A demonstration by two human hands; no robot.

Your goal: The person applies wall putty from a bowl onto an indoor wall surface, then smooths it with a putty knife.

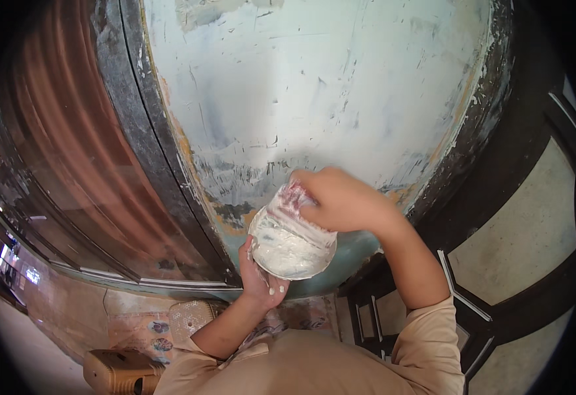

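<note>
My left hand [259, 276] cups a shallow round dish [292, 245] from below; the dish is smeared with thick white paste. My right hand [340, 197] is closed on a flat scraper blade [292, 196] with reddish stains, its edge pressed down into the paste in the dish. Both hands are held close to a worn, pale wall panel [314, 85] with scraped patches of white, blue and orange. White flecks stick to my left fingers.
A dark frame [146, 131] borders the panel on the left, next to a reddish-brown ribbed shutter [70, 151]. On the right stand dark frames around beige panels [525, 230]. Below lie patterned floor tiles [149, 326] and a tan box-shaped object [116, 372].
</note>
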